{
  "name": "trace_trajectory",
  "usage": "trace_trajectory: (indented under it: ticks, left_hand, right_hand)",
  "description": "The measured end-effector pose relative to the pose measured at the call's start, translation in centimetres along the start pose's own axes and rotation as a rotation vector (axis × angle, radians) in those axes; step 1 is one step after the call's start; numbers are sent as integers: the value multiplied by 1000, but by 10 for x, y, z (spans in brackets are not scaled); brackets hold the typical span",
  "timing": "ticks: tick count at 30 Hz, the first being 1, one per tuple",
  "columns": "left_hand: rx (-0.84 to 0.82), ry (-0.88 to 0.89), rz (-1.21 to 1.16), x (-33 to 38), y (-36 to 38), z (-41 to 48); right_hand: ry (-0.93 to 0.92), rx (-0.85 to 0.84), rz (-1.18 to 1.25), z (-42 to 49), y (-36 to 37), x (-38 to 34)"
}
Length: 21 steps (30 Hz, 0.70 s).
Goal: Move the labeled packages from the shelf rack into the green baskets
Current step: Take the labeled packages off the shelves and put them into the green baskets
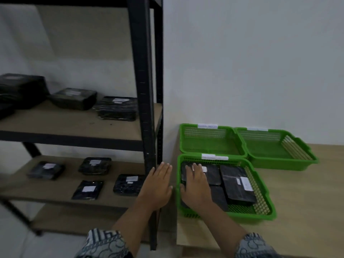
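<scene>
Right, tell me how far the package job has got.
Done: the near basket holds at least three black basket packages. In hand: the right hand lies flat on them; the left hand is open and holds nothing. Left: four lower-shelf packages and at least three upper-shelf packages. The far left basket and far right basket look empty.

Sleeves point(104, 243) dark blue, pale swirl print; left hand point(158, 185), right hand point(197, 187) bare.

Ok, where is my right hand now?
Head view, right of centre: the right hand is flat over a package inside the nearest green basket, beside the left hand.
</scene>
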<state>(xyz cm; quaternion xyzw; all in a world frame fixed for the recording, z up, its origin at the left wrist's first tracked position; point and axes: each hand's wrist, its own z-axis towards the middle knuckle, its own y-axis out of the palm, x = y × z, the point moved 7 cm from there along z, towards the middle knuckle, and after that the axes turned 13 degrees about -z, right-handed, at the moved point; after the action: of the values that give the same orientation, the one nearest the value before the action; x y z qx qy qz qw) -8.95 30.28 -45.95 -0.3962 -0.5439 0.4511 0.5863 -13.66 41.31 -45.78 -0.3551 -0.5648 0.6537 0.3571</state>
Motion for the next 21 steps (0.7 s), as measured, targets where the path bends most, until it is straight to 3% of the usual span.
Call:
trace_trajectory:
  ticks: [5,10,21]
  left_hand:
    - [197,74,36,-21,-50,-28]
    - [194,2,104,-74,-95,-41]
    - [342,-19,20,-201,-175,-21]
  right_hand:
    - [-148,115,-3,-6,-23,-72]
    - [-223,265,-18,7,-54,-139]
    - [-177,374,-31,81,-96,-226]
